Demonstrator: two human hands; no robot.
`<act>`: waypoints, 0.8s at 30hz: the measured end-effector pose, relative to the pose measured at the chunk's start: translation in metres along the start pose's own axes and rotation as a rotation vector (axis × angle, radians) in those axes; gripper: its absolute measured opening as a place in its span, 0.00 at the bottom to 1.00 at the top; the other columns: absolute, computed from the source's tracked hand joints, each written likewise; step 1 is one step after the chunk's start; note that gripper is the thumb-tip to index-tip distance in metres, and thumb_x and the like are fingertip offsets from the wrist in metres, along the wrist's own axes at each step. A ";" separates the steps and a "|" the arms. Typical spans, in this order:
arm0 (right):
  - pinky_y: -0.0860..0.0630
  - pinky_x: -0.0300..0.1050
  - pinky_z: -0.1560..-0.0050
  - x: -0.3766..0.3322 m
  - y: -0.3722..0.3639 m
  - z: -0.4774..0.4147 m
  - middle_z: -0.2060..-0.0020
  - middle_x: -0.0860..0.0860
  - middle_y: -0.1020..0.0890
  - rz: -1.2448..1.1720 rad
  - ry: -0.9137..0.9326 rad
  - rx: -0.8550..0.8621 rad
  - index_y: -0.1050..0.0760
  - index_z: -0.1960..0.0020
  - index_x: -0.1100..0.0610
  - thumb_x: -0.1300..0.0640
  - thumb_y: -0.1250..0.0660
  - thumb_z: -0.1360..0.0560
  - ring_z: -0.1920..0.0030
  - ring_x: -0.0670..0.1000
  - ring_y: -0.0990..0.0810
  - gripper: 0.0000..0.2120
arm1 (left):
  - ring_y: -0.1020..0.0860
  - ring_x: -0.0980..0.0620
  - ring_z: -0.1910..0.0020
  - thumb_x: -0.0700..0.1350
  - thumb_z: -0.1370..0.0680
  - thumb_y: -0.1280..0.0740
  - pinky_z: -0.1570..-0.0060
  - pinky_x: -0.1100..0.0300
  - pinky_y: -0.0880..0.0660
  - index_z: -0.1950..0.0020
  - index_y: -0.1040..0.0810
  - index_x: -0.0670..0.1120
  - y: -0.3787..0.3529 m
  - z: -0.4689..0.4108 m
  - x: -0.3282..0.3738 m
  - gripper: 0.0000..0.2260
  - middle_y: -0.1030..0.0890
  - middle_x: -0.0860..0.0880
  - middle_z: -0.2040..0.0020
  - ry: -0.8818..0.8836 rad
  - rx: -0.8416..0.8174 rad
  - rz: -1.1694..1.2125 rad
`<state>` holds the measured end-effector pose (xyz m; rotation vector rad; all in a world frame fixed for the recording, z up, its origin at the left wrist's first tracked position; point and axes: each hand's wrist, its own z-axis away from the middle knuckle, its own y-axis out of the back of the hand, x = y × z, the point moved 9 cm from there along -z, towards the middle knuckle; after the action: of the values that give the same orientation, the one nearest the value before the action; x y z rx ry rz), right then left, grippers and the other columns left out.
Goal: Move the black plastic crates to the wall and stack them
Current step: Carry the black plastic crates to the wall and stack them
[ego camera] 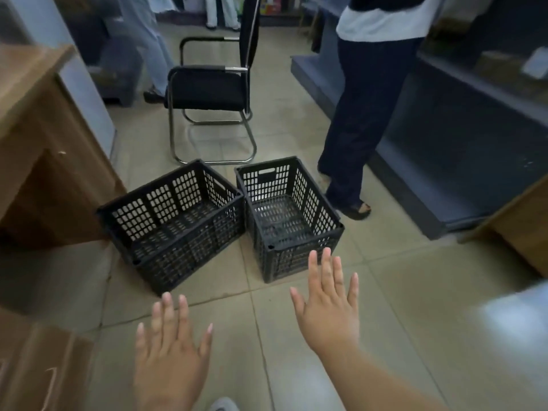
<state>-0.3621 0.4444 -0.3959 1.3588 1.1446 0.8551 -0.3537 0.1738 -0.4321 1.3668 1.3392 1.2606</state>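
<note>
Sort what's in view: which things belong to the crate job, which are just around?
Job: left crate, right crate, left hand, right hand, both open and empty.
Around: black chair, wooden desk, bystander, blue counter.

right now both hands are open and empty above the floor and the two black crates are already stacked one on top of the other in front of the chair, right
Not quite. The head view shows the left crate and the right crate standing side by side on the floor, not stacked. The rest holds: the left hand and right hand are open and empty, and the chair stands behind the crates.
</note>
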 end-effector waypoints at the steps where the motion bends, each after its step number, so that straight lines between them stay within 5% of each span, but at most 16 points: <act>1: 0.58 0.54 0.29 0.001 -0.002 -0.012 0.25 0.54 0.45 0.011 -0.015 -0.017 0.51 0.23 0.55 0.40 0.52 0.25 0.25 0.53 0.46 0.35 | 0.38 0.44 0.33 0.62 0.22 0.57 0.29 0.55 0.62 0.32 0.30 0.39 -0.004 -0.013 0.004 0.34 0.29 0.40 0.32 0.011 -0.017 0.013; 4: 0.78 0.51 0.34 -0.013 -0.015 -0.052 0.28 0.48 0.71 -0.029 0.025 -0.075 0.77 0.29 0.49 0.36 0.70 0.30 0.30 0.47 0.75 0.34 | 0.38 0.45 0.32 0.63 0.22 0.59 0.29 0.56 0.62 0.32 0.30 0.39 -0.017 -0.057 0.010 0.35 0.29 0.40 0.32 0.005 -0.031 0.046; 5: 0.79 0.51 0.34 -0.017 -0.021 -0.067 0.28 0.48 0.71 -0.028 0.024 -0.071 0.77 0.29 0.49 0.36 0.70 0.29 0.30 0.47 0.76 0.34 | 0.38 0.45 0.32 0.64 0.23 0.59 0.28 0.56 0.62 0.32 0.30 0.39 -0.022 -0.072 0.007 0.36 0.30 0.40 0.31 0.011 -0.029 0.066; 8: 0.61 0.54 0.28 -0.040 -0.043 -0.116 0.25 0.54 0.46 -0.024 0.004 -0.052 0.52 0.23 0.55 0.39 0.54 0.24 0.26 0.51 0.50 0.34 | 0.44 0.47 0.27 0.63 0.22 0.58 0.28 0.55 0.61 0.31 0.32 0.40 -0.037 -0.123 -0.009 0.34 0.32 0.41 0.30 0.028 -0.015 0.058; 10: 0.57 0.53 0.29 -0.065 -0.054 -0.153 0.26 0.54 0.41 -0.023 0.000 -0.098 0.47 0.24 0.56 0.40 0.51 0.24 0.27 0.51 0.46 0.33 | 0.45 0.47 0.27 0.63 0.22 0.58 0.28 0.54 0.58 0.30 0.33 0.41 -0.044 -0.157 -0.023 0.33 0.32 0.41 0.30 0.058 -0.005 0.056; 12: 0.61 0.52 0.29 -0.089 -0.067 -0.186 0.25 0.53 0.46 -0.048 -0.015 -0.167 0.51 0.23 0.55 0.38 0.56 0.24 0.26 0.51 0.49 0.34 | 0.38 0.44 0.31 0.64 0.23 0.59 0.29 0.50 0.51 0.30 0.33 0.41 -0.052 -0.187 -0.042 0.35 0.30 0.39 0.31 0.092 0.010 0.046; 14: 0.74 0.50 0.32 -0.119 -0.077 -0.220 0.26 0.50 0.63 -0.034 0.025 -0.196 0.66 0.25 0.52 0.36 0.66 0.27 0.25 0.51 0.64 0.36 | 0.35 0.42 0.34 0.64 0.23 0.59 0.33 0.45 0.45 0.32 0.30 0.39 -0.063 -0.217 -0.061 0.37 0.29 0.38 0.33 0.107 -0.009 -0.006; 17: 0.84 0.48 0.40 -0.157 -0.093 -0.264 0.34 0.46 0.79 -0.070 0.087 -0.236 0.82 0.34 0.50 0.36 0.76 0.34 0.34 0.47 0.79 0.34 | 0.33 0.41 0.35 0.62 0.22 0.56 0.33 0.46 0.48 0.34 0.27 0.38 -0.083 -0.256 -0.093 0.34 0.28 0.39 0.34 0.151 -0.130 -0.134; 21: 0.86 0.48 0.42 -0.193 -0.122 -0.318 0.35 0.46 0.80 -0.022 0.151 -0.309 0.82 0.35 0.50 0.36 0.75 0.32 0.35 0.46 0.80 0.32 | 0.24 0.39 0.40 0.64 0.23 0.56 0.32 0.48 0.48 0.36 0.25 0.40 -0.101 -0.298 -0.127 0.35 0.25 0.39 0.36 0.287 -0.261 -0.099; 24: 0.84 0.48 0.42 -0.221 -0.145 -0.361 0.37 0.46 0.81 -0.009 0.191 -0.362 0.84 0.36 0.48 0.38 0.64 0.22 0.35 0.47 0.80 0.31 | 0.24 0.39 0.40 0.63 0.25 0.52 0.28 0.56 0.60 0.36 0.25 0.40 -0.111 -0.333 -0.152 0.33 0.24 0.39 0.36 0.382 -0.273 -0.059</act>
<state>-0.7876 0.3250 -0.4659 0.9898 1.0756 1.1431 -0.6890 0.0049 -0.5043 0.9214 1.3827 1.6537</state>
